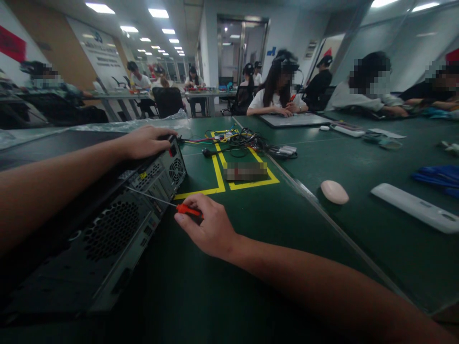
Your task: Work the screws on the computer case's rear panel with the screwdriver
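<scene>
A black desktop computer case (118, 229) lies at the left, its metal back with vent holes and a round fan grille turned toward my right hand. My left hand (147, 142) rests on the top of the case near its far corner, fingers stretched out to the edge. In my right hand (211, 227) is a screwdriver (188, 209) with an orange handle, pinched between thumb and fingers. Its long thin shaft points left to the back panel, and the tip is at or very near the panel's upper edge; contact is unclear.
A tangle of cables (247, 138) lies beyond the case, near yellow tape (218, 177) and a blurred-out block (245, 171). To the right are a pinkish mouse (334, 191), a long white device (412, 205) and blue cloth-like material (439, 177). Several people sit at tables behind.
</scene>
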